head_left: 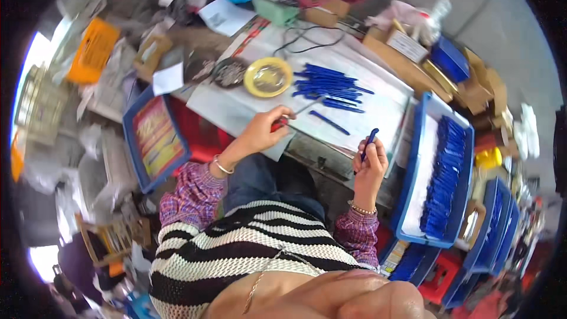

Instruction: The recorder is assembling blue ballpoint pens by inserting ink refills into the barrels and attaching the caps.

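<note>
My left hand (266, 129) is closed around a slim tool with a red handle (280, 124). Its thin metal shaft slants up to the right, with the tip over the near edge of a pile of blue strip-like parts (328, 85). In my right hand (371, 162), a dark blue slender part with a curved top (370, 140) is pinched upright between the fingers. Between the two hands a single blue strip (329, 123) lies apart on the white-covered worktable (236, 103). Left of the pile stand a yellow bowl (268, 77) and a dark dish of small pieces (230, 73).
A blue crate (403, 224) with rows of blue parts stands at my right, with more crates beyond it. At my left is a blue tray (142, 171). A green box (275, 9), a black cable (316, 43) and cardboard boxes (407, 71) line the far side.
</note>
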`<act>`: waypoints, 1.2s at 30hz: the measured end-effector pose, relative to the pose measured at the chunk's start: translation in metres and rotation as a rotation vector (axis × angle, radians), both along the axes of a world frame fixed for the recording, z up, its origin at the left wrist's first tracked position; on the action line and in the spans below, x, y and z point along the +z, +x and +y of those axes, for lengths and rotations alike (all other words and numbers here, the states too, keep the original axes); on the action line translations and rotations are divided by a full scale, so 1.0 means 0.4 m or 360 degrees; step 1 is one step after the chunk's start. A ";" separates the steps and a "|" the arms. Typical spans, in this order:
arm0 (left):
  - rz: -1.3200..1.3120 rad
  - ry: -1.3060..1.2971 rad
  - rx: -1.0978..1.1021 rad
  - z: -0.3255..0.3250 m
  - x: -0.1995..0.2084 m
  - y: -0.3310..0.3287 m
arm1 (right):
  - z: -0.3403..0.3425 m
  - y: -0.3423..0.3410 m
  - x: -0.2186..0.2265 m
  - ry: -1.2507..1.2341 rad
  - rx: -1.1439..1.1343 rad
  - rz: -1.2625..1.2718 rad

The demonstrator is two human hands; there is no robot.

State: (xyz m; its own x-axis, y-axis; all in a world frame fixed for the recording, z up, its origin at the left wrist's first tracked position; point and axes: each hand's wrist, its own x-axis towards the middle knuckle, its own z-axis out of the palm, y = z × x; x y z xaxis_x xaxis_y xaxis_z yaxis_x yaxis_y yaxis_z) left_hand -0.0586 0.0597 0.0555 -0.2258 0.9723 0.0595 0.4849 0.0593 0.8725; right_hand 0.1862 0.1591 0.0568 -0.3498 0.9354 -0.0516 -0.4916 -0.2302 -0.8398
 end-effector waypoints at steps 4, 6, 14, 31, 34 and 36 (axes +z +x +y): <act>0.0298 0.0382 -0.0127 0.110 0.070 -0.036 | 0.014 0.024 -0.009 -0.0056 -0.0066 0.0025; 0.0617 0.0368 -0.0110 0.186 0.133 -0.044 | 0.012 0.030 -0.025 -0.0140 -0.0068 -0.0020; 0.1766 0.0714 -0.0247 0.685 0.306 -0.028 | -0.026 0.026 -0.111 -0.0353 0.0269 -0.0150; 0.1848 0.0955 -0.0372 1.046 0.231 0.109 | -0.018 0.013 -0.078 -0.0351 0.0606 -0.0493; 0.1947 0.1291 -0.0317 1.059 0.160 0.111 | -0.020 0.020 -0.082 -0.0340 0.0642 -0.0565; 0.1954 0.1352 -0.0296 1.021 0.167 0.097 | -0.021 0.018 -0.084 -0.0331 0.0611 -0.0559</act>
